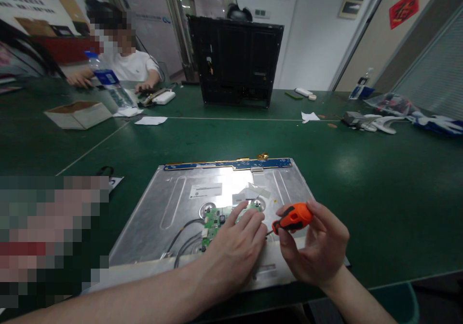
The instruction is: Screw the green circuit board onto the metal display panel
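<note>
Through the head camera I have the panel [144, 218] lying metal face up on the green tabletop [390, 194]. The board [213, 223] sits on the near middle of the panel, with dark cables [185, 242] leaving its left side. My left hand [242, 242] rests over the board, fingers slightly curved; I can't tell whether they pinch anything underneath. My right hand [320, 247], above the panel's near right part, is clamped on the orange and black screwdriver [294, 217]. Its thin shaft points left, toward my left hand, and I can't make out whether the tip touches anything. My two hands are near each other but apart. A blue strip [260, 164] runs along the panel's far edge, and a white label [206, 190] lies on the panel beyond the board. Past the panel, I see a black frame [235, 59] standing upright. Beyond the panel's far left are a box [74, 118], a bottle [110, 84] and a person in a white shirt [132, 66].
</note>
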A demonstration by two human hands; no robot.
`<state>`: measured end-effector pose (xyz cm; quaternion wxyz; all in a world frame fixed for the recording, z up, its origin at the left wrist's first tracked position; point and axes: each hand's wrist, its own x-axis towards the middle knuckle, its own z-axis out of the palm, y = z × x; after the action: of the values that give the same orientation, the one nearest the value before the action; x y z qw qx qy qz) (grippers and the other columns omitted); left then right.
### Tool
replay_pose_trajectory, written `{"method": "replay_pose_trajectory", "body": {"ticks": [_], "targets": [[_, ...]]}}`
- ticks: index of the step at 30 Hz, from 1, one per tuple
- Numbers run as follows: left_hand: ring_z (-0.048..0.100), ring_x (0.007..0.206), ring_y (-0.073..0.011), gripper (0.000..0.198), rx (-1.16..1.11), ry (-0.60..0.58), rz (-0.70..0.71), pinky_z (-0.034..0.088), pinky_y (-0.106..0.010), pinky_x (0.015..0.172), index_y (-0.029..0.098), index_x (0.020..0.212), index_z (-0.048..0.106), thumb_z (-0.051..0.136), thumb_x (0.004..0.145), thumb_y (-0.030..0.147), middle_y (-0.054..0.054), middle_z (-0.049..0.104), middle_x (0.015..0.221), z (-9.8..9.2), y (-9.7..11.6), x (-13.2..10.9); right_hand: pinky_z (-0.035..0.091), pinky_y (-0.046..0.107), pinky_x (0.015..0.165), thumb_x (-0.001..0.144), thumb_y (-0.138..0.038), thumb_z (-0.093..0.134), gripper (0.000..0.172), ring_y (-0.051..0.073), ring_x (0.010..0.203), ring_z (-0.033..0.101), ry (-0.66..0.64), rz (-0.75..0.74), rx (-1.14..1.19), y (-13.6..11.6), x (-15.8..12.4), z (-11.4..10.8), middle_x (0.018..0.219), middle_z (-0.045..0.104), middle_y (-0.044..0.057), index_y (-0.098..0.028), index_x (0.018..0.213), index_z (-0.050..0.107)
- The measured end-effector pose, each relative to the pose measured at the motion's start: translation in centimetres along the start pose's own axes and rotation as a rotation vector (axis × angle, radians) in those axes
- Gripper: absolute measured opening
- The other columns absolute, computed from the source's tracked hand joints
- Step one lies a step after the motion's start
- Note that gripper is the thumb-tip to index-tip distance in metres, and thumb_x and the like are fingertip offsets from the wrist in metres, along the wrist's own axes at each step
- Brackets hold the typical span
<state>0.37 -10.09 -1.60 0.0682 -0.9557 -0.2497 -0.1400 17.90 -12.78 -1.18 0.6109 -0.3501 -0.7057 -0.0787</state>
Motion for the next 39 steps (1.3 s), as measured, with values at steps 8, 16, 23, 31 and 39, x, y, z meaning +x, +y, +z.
{"method": "replay_pose_trajectory", "body": {"ticks": [8,16,23,31,39], "targets": [[0.059,0.106,-0.0244,0.02,-0.002,0.01,0.006,0.031,-0.044,0.117,0.014,0.102,0.065,0.046,0.098,0.017,-0.008,0.069,0.109,0.1,0.0,-0.2,0.06,0.026,0.05,0.09,-0.012,0.065,0.067,0.017,0.069,0.066,-0.022,-0.114,-0.039,0.1,1.3,-0.2,0.089,0.067,0.003,-0.018,0.152,0.038],[0.059,0.104,-0.0244,0.018,0.017,-0.01,0.0,0.03,-0.045,0.116,0.015,0.101,0.065,0.047,0.097,0.016,-0.007,0.068,0.104,0.1,0.0,0.0,0.061,0.026,0.051,0.091,-0.012,0.059,0.07,0.013,0.057,0.063,-0.004,-0.024,-0.041,-0.1,0.0,-0.1,0.092,0.068,0.004,-0.016,0.156,0.035],[0.06,0.101,-0.0242,0.017,-0.002,0.032,0.014,0.03,-0.044,0.116,0.016,0.098,0.065,0.048,0.097,0.016,-0.006,0.069,0.101,0.4,-0.1,-0.1,0.063,0.028,0.057,0.088,-0.015,0.068,0.075,0.015,0.067,0.067,-0.002,-0.075,-0.052,0.3,0.2,0.0,0.094,0.068,0.004,-0.017,0.155,0.034],[0.061,0.099,-0.0237,0.019,0.016,0.044,0.001,0.034,-0.045,0.114,0.016,0.096,0.064,0.045,0.098,0.014,-0.006,0.068,0.098,0.2,0.0,-0.1,0.063,0.026,0.053,0.09,-0.013,0.063,0.074,0.014,0.061,0.066,-0.04,-0.022,-0.052,0.0,0.1,-0.2,0.096,0.071,0.006,-0.016,0.157,0.033],[0.061,0.098,-0.0237,0.016,0.011,0.055,0.02,0.035,-0.045,0.113,0.016,0.097,0.065,0.048,0.097,0.015,-0.005,0.068,0.098,0.5,-0.1,-0.1,0.065,0.03,0.057,0.09,-0.018,0.064,0.071,0.014,0.063,0.065,-0.011,-0.003,-0.059,0.0,-0.2,-0.1,0.104,0.065,0.008,-0.021,0.155,0.034]]}}
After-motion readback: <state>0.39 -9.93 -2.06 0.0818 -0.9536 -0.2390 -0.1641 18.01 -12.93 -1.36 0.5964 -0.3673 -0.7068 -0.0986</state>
